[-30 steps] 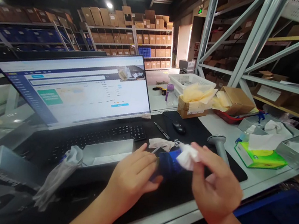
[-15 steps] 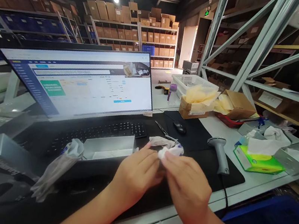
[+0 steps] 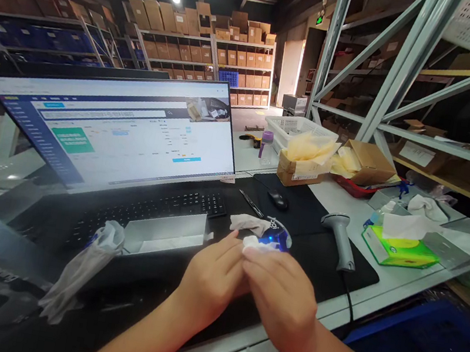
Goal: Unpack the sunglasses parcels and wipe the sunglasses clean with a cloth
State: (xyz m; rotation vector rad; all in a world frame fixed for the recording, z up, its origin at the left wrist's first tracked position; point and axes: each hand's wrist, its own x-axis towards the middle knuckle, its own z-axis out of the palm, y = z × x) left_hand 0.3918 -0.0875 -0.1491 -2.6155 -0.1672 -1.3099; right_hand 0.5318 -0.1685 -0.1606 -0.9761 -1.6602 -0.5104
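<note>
My left hand (image 3: 209, 282) and my right hand (image 3: 280, 299) are pressed together over the black desk mat (image 3: 320, 255), just in front of the keyboard (image 3: 153, 211). Between them they grip a small blue object (image 3: 276, 239), with a white tissue (image 3: 255, 243) held against it by my right fingers. A crumpled grey cloth (image 3: 248, 222) lies on the mat just beyond my fingertips.
A monitor (image 3: 109, 126) stands behind the keyboard. A barcode scanner (image 3: 336, 237), a mouse (image 3: 278, 199) and a pen (image 3: 251, 202) rest on the mat. A green tissue box (image 3: 401, 250), cardboard boxes (image 3: 301, 166) and a white basket (image 3: 296, 127) sit to the right. A plastic bag (image 3: 82, 268) lies at left.
My right hand has swung in from the right and closed over my left. The tissue now covers most of the blue object, which sits lower and nearer the mat.
</note>
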